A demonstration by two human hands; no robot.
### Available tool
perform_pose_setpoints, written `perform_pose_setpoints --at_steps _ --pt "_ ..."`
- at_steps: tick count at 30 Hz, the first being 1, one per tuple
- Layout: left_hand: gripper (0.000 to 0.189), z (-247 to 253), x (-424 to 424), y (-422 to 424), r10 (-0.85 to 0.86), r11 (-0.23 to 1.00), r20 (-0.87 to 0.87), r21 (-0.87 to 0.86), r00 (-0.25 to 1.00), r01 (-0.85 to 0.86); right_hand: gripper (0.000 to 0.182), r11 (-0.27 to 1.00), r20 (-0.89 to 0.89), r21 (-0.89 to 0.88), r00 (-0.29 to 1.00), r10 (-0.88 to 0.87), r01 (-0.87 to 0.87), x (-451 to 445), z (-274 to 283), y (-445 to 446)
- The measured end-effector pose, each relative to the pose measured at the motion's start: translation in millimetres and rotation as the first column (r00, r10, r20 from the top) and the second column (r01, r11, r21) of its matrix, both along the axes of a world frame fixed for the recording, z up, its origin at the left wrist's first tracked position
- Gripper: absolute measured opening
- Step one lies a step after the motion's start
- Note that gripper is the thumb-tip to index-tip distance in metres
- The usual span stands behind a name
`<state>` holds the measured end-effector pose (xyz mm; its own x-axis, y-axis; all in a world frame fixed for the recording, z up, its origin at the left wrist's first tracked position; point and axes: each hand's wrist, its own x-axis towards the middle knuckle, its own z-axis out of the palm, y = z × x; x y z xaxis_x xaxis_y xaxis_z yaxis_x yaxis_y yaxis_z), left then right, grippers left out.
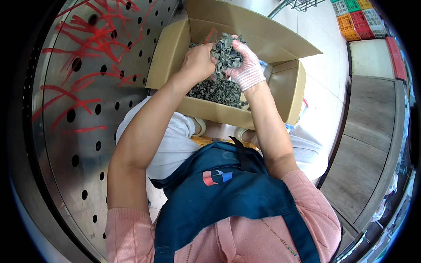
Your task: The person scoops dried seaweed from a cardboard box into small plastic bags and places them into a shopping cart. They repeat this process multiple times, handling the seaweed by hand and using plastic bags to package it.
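Observation:
A cardboard box (217, 113) with raised flaps stands before me, with dark dried leaf-like pieces (215, 92), perhaps dried fungus, heaped in its left part. Over the box my right hand, in a pink-and-white striped glove (248, 67), holds a greyish clump of the same pieces (227, 54). My bare left hand (199, 62) is at the clump's left side, its fingers curled; a clear bag with a red edge (210, 35) shows just beyond it. Whether those fingers pinch the bag or some pieces is hidden. A bluish clear plastic piece (265, 68) lies inside the box, behind my gloved hand.
A perforated metal panel (88, 138) with red markings rises close on the left. At the right stands a wood-look surface (365, 131), with coloured plastic crates (358, 24) beyond. A wire rack (302, 4) is at the top. My knees flank the box.

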<state>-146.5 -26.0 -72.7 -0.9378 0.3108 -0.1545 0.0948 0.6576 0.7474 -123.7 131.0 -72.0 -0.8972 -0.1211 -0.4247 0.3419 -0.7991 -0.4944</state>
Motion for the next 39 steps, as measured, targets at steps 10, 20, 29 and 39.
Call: perform_pose_setpoints --at_steps 10,20,29,39 --pt "0.068 -9.0 -1.9 1.1 0.023 0.997 -0.095 -0.072 0.995 -0.03 0.03 0.955 -0.166 0.24 0.977 -0.135 0.173 -13.2 -24.6 -13.2" --pt "0.069 -11.6 -5.9 -5.0 0.034 0.999 -0.045 -0.033 0.998 -0.036 0.043 0.861 -0.183 0.493 0.982 -0.037 0.125 -6.7 4.6 -26.9" --pt "0.059 -10.8 1.5 -24.2 0.093 0.989 -0.008 -0.113 0.996 -0.093 0.034 0.727 -0.162 0.683 0.985 0.055 0.072 -9.0 7.1 -3.4" --pt "0.055 8.1 -6.3 -37.6 0.072 0.955 0.004 -0.288 0.997 -0.068 0.072 -0.134 0.501 0.856 0.737 0.453 -0.499 -47.3 -233.3 44.8"
